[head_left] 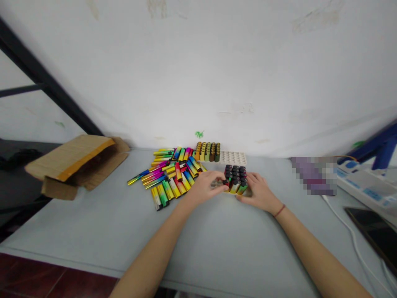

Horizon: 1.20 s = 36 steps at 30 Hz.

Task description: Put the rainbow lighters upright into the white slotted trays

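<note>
Black-topped lighters [236,179] stand upright in rows in front of me, in a small tray whose pale front edge [231,193] shows below them. My left hand [203,186] reaches in from the left, its thumb and fingers pinched on a red lighter [226,183] at the left side of this group. On the other side, my right hand [260,193] wraps around the tray and its lighters. Its thumb lies along the front, and its fingertips are partly hidden. Loose shiny rainbow-coloured lighters [169,189] lie in a pile left of my left hand.
Behind stand rows of gold and dark lighters [207,152], beside a white tray with round holes [234,157] near the wall. An open cardboard box [83,159] lies far left. On the right are a power strip [366,184], a dark phone [374,229] and a white cable [352,236].
</note>
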Motion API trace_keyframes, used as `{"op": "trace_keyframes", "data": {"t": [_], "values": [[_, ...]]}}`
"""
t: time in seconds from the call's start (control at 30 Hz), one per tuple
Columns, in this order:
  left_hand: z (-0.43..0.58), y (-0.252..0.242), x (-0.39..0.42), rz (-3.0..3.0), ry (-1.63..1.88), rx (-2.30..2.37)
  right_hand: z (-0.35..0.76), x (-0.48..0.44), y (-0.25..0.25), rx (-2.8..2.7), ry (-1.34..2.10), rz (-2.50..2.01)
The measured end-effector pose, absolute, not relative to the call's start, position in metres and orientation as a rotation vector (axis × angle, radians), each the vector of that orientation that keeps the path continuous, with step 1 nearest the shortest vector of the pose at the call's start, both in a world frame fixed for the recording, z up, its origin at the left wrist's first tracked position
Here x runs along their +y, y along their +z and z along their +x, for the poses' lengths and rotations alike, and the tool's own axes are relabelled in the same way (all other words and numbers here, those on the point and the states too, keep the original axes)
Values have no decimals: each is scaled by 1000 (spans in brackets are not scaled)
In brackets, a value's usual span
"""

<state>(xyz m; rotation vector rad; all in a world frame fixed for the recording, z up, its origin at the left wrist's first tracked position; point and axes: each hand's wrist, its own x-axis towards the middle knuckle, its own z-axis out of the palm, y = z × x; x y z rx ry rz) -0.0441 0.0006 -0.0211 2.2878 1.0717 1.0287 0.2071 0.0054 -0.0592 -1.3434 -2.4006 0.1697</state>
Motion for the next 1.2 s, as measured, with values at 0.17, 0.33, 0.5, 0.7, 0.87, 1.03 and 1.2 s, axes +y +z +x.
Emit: {"op": "trace_keyframes", "data": {"t": [0.17, 0.33, 0.5, 0.7, 0.87, 1.03, 1.2], "values": [[-47, -18, -2, 2420, 1120, 1013, 207, 5, -59, -2394, 172, -1340], [-47, -11, -5, 2509, 1081, 1034, 206, 4, -58, -2387, 180, -1340], [-61, -5, 2, 2417, 1011, 1420, 207, 5, -57, -2393, 200, -1346], [-108, -3, 13, 1868, 707, 2532, 207, 5, -57, -2399, 195, -1351], [-126, -5, 14, 1712, 402, 2584, 207, 5, -58, -2399, 183, -1347], [-125, -8, 16, 1742, 503, 2469, 207, 5, -59, -2389, 186, -1333], [-123, -16, 27, 1570, 1127, 2101, 206, 5, -58, -2382, 203, -1338]]}}
